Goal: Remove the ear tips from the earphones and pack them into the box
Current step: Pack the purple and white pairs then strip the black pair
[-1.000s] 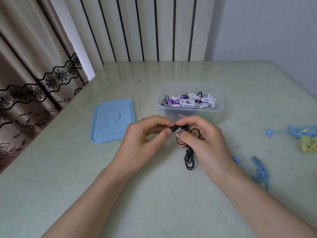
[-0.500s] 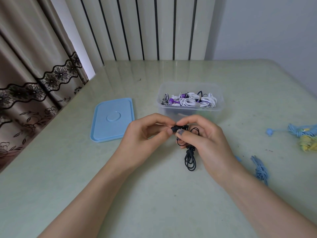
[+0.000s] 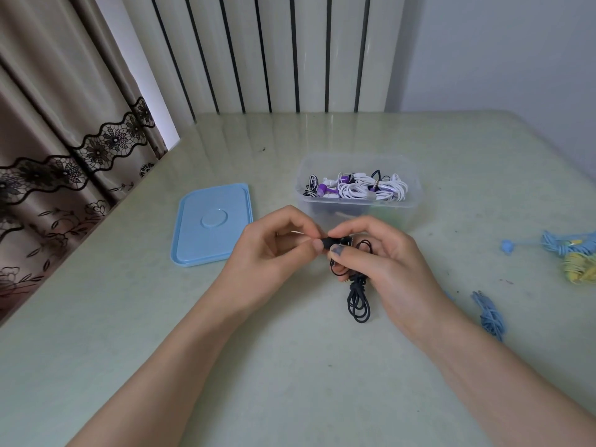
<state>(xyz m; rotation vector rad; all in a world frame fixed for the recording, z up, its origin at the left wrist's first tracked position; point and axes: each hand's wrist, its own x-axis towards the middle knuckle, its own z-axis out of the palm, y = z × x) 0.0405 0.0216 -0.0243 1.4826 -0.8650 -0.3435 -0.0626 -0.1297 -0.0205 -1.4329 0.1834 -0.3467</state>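
Observation:
Black earphones [image 3: 357, 298] hang in a coiled bundle below my hands, just in front of the clear plastic box [image 3: 412, 188]. My right hand [image 3: 383, 262] pinches the black earbud between thumb and fingers. My left hand [image 3: 274, 250] pinches the earbud's tip end [image 3: 327, 242] from the left. The box holds white, purple and black earphones [image 3: 358, 187].
A blue lid [image 3: 213, 224] lies flat left of the box. Blue earphones [image 3: 491, 316] lie on the table right of my right forearm. A blue and yellow tangle of earphones [image 3: 571, 256] sits at the right edge. Curtains hang along the table's left side.
Both hands keep pinching the black earbud in nearly the same place; the dangling cable has shifted slightly.

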